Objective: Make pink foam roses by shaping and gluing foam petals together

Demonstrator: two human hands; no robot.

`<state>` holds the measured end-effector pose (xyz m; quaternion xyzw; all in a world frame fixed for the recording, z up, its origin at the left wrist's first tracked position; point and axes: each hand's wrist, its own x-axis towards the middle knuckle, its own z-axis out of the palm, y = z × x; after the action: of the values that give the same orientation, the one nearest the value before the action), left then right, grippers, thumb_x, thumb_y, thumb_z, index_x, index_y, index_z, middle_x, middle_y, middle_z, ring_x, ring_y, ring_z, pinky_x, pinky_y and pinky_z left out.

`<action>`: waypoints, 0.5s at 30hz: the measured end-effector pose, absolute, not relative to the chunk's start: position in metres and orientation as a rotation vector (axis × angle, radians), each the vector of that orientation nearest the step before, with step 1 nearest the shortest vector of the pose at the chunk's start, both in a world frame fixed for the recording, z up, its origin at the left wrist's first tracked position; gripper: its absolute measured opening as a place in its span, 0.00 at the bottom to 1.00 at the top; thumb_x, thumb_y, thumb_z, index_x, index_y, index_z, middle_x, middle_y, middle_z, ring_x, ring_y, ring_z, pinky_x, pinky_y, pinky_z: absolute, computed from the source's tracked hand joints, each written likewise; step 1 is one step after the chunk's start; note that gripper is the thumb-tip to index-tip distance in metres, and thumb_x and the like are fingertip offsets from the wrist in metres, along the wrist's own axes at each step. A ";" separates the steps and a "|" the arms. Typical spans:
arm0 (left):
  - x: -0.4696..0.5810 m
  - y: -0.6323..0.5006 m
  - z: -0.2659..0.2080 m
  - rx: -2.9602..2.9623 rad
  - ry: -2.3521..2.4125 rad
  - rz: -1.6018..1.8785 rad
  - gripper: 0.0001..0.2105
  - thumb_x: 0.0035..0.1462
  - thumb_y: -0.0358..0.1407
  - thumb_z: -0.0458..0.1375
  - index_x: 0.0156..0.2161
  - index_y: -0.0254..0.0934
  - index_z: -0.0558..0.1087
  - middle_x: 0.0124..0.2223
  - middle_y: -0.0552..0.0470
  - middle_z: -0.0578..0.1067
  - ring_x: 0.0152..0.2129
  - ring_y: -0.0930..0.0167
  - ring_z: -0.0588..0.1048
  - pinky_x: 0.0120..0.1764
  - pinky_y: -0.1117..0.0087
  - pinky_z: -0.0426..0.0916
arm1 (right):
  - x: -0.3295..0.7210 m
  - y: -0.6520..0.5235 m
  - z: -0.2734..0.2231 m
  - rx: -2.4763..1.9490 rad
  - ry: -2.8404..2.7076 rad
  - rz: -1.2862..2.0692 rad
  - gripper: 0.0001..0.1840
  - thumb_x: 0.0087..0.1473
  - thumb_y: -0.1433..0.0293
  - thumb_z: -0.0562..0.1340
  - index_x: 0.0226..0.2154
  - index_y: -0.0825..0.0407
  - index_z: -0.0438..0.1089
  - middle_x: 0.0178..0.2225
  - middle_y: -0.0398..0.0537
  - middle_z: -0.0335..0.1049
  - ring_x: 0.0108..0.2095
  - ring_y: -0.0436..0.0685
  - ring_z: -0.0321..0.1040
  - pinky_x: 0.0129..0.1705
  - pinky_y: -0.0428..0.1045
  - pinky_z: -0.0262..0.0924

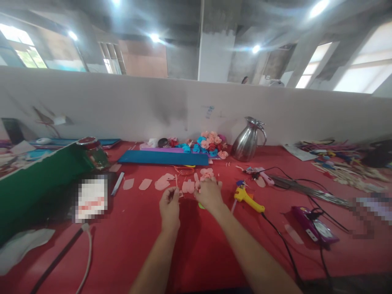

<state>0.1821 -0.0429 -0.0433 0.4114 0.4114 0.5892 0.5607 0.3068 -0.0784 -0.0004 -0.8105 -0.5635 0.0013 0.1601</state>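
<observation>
My left hand [170, 206] is closed in a pinch on a thin pale pink strip [177, 180] that stands up from its fingertips. My right hand [211, 194] reaches down over a small pile of pink petals [206, 173]; thumb and fingers are apart, though some fingertips are hidden. Between the hands lie small pink petal pieces [188, 187]. Farther left are a bigger cluster of pink petals [164, 181] and two single petals, one of them a pink petal [145, 184]. A green round thing [201, 206] shows partly under my right hand.
A yellow glue gun [249, 199] with a black cord lies to the right, near a purple power box [315, 226]. At the back stand a steel jug [246, 141], a blue board [162, 157] and several paper flowers [212, 141]. A glass jar [93, 153] and green panel [39, 188] are left.
</observation>
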 end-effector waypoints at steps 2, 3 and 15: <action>0.182 -0.042 -0.045 0.986 0.977 1.410 0.10 0.45 0.40 0.61 0.30 0.36 0.70 0.27 0.57 0.70 0.25 0.76 0.67 0.30 0.76 0.61 | 0.298 -0.068 -0.007 -2.353 -1.570 -0.053 0.14 0.50 0.64 0.56 0.33 0.53 0.73 0.41 0.59 0.70 0.49 0.68 0.54 0.44 0.58 0.47; 0.182 -0.042 -0.045 0.992 0.975 1.417 0.10 0.45 0.40 0.61 0.30 0.36 0.70 0.27 0.57 0.70 0.25 0.76 0.67 0.30 0.76 0.61 | 0.297 -0.066 -0.011 -2.362 -1.556 -0.066 0.13 0.50 0.64 0.56 0.33 0.54 0.73 0.41 0.59 0.70 0.49 0.68 0.54 0.44 0.58 0.47; 0.190 -0.047 -0.028 0.809 0.784 1.185 0.12 0.38 0.39 0.66 0.26 0.35 0.70 0.27 0.56 0.71 0.23 0.78 0.68 0.29 0.77 0.63 | 0.315 -0.075 -0.009 -1.281 -0.876 0.907 0.07 0.41 0.65 0.60 0.22 0.52 0.65 0.23 0.42 0.68 0.28 0.52 0.63 0.31 0.46 0.54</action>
<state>0.1896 -0.0468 -0.0281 0.3609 0.3500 0.5285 0.6841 0.3148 -0.0748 -0.0094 -0.5577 -0.3813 0.3949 0.6226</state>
